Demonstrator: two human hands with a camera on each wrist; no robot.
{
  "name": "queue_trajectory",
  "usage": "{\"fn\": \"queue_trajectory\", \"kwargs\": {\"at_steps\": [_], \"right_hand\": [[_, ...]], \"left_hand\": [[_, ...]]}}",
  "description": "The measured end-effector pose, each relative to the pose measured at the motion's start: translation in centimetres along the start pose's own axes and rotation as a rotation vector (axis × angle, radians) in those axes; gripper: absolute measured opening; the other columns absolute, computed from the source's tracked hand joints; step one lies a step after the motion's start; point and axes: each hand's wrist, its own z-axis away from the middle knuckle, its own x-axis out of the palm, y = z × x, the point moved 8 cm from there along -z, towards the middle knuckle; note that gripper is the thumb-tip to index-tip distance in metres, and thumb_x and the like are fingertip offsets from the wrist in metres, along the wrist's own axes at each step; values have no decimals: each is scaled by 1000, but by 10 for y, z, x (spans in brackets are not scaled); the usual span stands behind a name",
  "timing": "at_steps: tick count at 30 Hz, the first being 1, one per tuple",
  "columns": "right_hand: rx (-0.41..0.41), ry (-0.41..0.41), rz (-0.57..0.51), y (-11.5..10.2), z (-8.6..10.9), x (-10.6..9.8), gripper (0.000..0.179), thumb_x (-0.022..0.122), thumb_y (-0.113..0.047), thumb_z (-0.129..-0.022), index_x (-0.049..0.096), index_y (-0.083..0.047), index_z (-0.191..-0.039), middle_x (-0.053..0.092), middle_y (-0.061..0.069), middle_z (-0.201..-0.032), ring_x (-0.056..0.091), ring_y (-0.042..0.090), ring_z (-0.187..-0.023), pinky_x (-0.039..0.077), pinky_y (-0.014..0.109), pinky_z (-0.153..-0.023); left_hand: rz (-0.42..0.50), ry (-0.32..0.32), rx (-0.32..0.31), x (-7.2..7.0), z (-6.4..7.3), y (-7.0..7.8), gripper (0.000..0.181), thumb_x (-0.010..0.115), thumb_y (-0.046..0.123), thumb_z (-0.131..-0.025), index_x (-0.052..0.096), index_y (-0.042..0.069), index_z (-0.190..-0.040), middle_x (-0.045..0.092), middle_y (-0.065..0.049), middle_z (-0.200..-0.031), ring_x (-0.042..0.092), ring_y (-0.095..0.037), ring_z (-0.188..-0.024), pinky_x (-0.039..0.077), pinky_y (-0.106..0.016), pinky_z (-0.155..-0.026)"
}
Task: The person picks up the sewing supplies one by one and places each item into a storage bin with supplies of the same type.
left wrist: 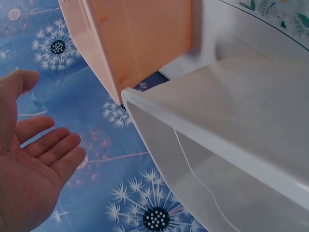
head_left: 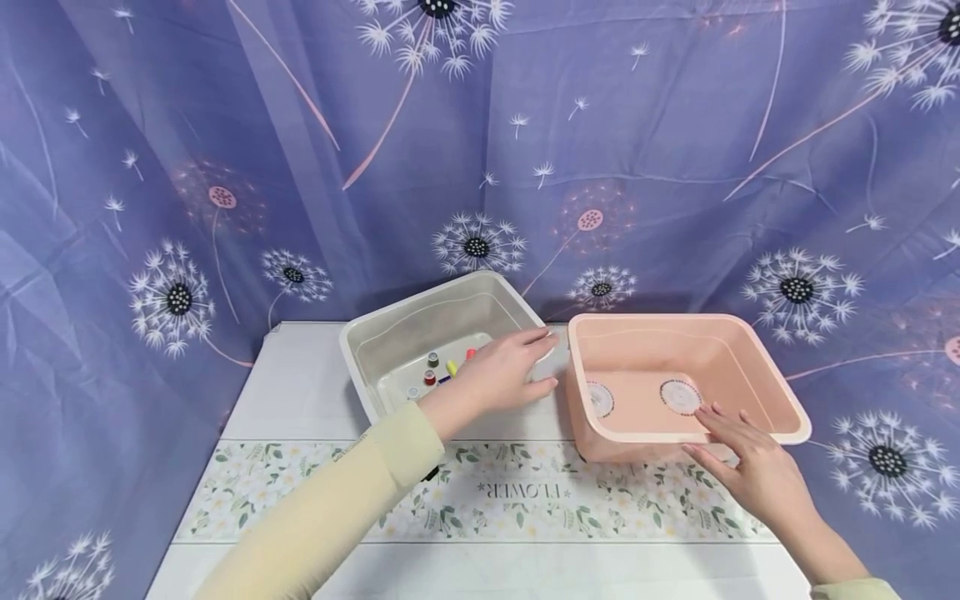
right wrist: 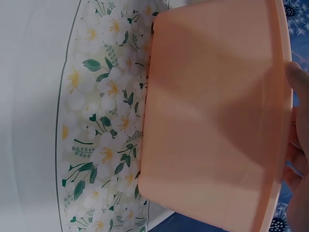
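My left hand [head_left: 513, 371] hovers over the right side of a grey plastic basin [head_left: 360, 367], fingers stretched and palm bare in the left wrist view. Inside that basin lie several small coloured items, among them a dark red round-topped piece [head_left: 430, 377], a green one [head_left: 432, 359] and a yellow stick-like piece [head_left: 452, 367]; the forearm hides part of them. To the right stands a pink plastic basin [head_left: 600, 354]. My right hand [head_left: 750, 458] is at its front rim, fingers extended over the edge and thumb on the near side.
A floral runner [head_left: 525, 508] printed with "FLOWER" crosses the white table [head_left: 315, 358]. Round white patches [head_left: 681, 397] show on the pink basin's floor. A small black thing [head_left: 431, 473] peeks out beside the left sleeve. Behind hangs a blue dandelion curtain [head_left: 420, 150].
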Motion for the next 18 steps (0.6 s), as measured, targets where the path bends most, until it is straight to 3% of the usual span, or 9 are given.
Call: {"fn": "queue_trajectory", "kwargs": {"at_steps": [6, 12, 18], "right_hand": [[4, -11, -15, -3, -2, -1, 63, 94, -22, -79, 73, -5, -136, 76, 20, -125, 32, -16, -143, 19, 18, -131], [14, -17, -22, -10, -1, -3, 62, 92, -22, -82, 72, -4, -137, 81, 13, -108, 33, -13, -145, 17, 19, -132], [40, -35, -23, -14, 2, -4, 65, 91, -23, -84, 69, -6, -142, 81, 13, -109, 34, -8, -148, 17, 19, -132]], "left_hand": [[10, 43, -6, -6, 21, -11, 65, 71, 39, -104, 52, 12, -159, 50, -10, -164, 53, -31, -147, 48, -48, -121], [-8, 105, 9, -11, 46, -22, 64, 75, 35, -101, 56, 8, -155, 55, -13, -159, 55, -33, -144, 47, -47, -122], [-1, 99, -24, -14, 71, -35, 64, 74, 36, -101, 57, 6, -154, 54, -16, -160, 52, -36, -147, 44, -51, -124]]}}
